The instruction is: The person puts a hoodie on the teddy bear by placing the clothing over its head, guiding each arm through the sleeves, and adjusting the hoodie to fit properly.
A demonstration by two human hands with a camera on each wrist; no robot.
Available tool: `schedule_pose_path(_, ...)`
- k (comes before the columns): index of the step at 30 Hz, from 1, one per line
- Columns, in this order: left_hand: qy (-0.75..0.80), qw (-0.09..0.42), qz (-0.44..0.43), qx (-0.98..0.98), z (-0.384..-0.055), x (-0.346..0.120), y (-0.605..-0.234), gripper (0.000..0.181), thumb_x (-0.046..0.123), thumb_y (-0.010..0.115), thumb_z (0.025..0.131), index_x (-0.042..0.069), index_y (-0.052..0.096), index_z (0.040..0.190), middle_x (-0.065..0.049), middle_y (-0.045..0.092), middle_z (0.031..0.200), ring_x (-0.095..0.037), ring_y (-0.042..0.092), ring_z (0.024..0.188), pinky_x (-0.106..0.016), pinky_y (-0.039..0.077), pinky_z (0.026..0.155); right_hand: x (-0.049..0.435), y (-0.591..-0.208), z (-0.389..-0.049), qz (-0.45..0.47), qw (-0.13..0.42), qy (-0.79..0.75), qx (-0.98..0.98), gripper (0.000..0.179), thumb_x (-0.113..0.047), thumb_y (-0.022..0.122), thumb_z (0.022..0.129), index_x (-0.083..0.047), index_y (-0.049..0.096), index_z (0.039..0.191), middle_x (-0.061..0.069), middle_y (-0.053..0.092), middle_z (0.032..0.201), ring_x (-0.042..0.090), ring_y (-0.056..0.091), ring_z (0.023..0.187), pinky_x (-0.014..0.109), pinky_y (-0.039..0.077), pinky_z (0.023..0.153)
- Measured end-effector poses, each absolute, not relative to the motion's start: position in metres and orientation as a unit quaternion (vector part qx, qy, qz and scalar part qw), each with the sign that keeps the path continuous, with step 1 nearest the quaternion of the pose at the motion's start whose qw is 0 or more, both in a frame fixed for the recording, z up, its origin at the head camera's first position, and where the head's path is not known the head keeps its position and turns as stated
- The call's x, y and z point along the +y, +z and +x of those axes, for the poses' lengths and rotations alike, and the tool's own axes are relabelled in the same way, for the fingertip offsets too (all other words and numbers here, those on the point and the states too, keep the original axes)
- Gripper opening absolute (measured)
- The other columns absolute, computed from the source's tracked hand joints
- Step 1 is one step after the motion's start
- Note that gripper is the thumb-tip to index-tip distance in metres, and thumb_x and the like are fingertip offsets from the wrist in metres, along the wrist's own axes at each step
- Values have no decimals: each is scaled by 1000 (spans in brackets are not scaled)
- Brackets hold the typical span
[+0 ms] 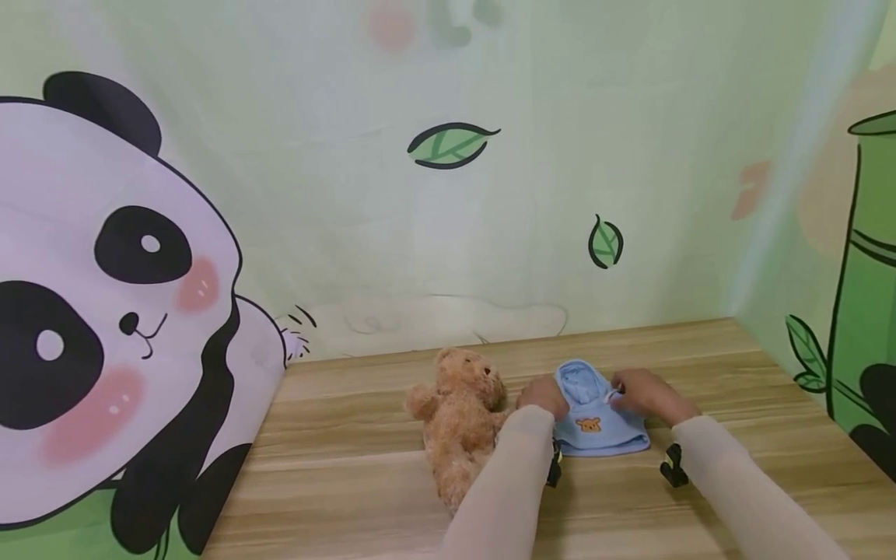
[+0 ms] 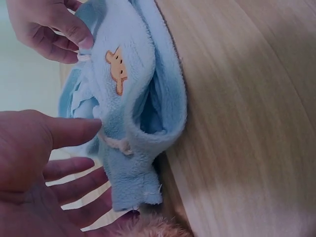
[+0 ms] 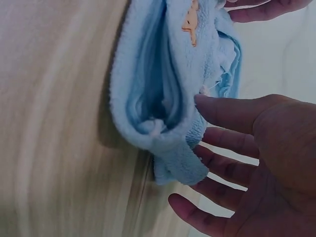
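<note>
A small light-blue doll hoodie [image 1: 606, 426] with a brown bear patch lies front up on the wooden table, its hem opening toward the person. My left hand [image 1: 543, 395] holds its left-hand side by the shoulder; in the left wrist view the thumb [image 2: 79, 132] presses the front near a white drawstring, and the fingers reach behind the sleeve. My right hand [image 1: 647, 391] holds the opposite shoulder, thumb [image 3: 227, 111] on the front, the other fingers spread behind the sleeve. Left of the hoodie, a brown plush teddy bear [image 1: 458, 424] lies on its back, partly hidden by the left forearm.
The wood-grain table [image 1: 336, 459] ends against a pale green backdrop [image 1: 336, 194] printed with leaves. A large printed panda [image 1: 161, 311] fills the left side, and green bamboo [image 1: 868, 233] is printed at the right. Black wrist mounts [image 1: 674, 465] hang beside both sleeves.
</note>
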State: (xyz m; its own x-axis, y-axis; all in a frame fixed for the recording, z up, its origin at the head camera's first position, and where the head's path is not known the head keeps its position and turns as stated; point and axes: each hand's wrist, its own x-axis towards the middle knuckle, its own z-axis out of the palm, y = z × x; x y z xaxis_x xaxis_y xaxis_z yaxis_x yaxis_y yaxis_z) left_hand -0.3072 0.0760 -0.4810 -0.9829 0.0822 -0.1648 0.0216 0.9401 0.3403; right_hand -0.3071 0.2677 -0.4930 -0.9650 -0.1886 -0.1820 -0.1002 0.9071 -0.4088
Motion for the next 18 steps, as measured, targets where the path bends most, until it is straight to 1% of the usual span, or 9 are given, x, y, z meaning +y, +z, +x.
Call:
schedule_pose_path(4, 179, 88, 7, 980, -308, 78, -484, 26, 19, 69, 86, 9, 71, 111, -8, 71, 113, -27, 66, 101, -42, 55, 77, 268, -497, -306, -74, 97, -198, 973, 29, -11, 68, 88, 7, 62, 111, 21, 65, 101, 29, 62, 86, 44, 54, 75)
schedule_pose_path(7, 183, 91, -4, 979, -311, 80, -490, 28, 19, 68, 88, 10, 71, 114, -9, 70, 115, -28, 64, 104, -45, 54, 80, 267, -499, -305, -81, 81, -196, 974, 22, -10, 67, 89, 5, 63, 104, 17, 65, 94, 25, 60, 81, 40, 52, 70)
schedule_pose_path(8, 184, 91, -4, 979, -312, 80, -491, 28, 19, 67, 88, 10, 70, 114, -9, 70, 115, -29, 64, 104, -46, 53, 80, 267, -500, -305, -84, 77, -198, 974, 19, -9, 67, 89, 4, 62, 102, 16, 64, 92, 25, 59, 79, 39, 51, 68)
schedule_pose_path(9, 184, 76, -2, 980, -317, 81, -502, 27, 19, 67, 88, 11, 71, 113, -9, 71, 113, -29, 64, 102, -46, 53, 78, 267, -500, -305, -86, 73, -200, 973, 17, -9, 67, 89, 3, 62, 99, 15, 64, 89, 24, 58, 77, 38, 50, 66)
schedule_pose_path(12, 191, 70, -3, 979, -319, 82, -506, 26, 18, 67, 87, 10, 71, 111, -9, 71, 111, -29, 65, 99, -47, 53, 77, 268, -502, -305, -84, 71, -209, 972, 10, -8, 65, 90, 0, 60, 94, 11, 61, 85, 22, 55, 73, 33, 47, 62)
schedule_pose_path(15, 191, 58, 4, 980, -315, 81, -503, 23, 18, 67, 87, 10, 72, 108, -8, 72, 108, -27, 67, 96, -44, 54, 74, 269, -502, -305, -82, 73, -218, 970, 7, -7, 63, 91, -2, 58, 93, 10, 59, 84, 21, 53, 74, 32, 45, 61)
schedule_pose_path(16, 194, 71, 5, 979, -310, 80, -491, 22, 17, 67, 88, 8, 72, 108, -8, 72, 108, -26, 67, 96, -42, 55, 75, 270, -502, -305, -81, 72, -221, 969, 7, -7, 63, 91, -2, 58, 93, 10, 59, 84, 21, 53, 74, 32, 45, 62)
schedule_pose_path(18, 197, 63, 17, 978, -308, 78, -488, 19, 16, 67, 88, 8, 72, 105, -8, 73, 106, -23, 69, 92, -38, 56, 72, 271, -502, -305, -82, 69, -224, 969, 7, -6, 62, 91, -3, 57, 93, 10, 58, 85, 22, 53, 75, 32, 45, 62)
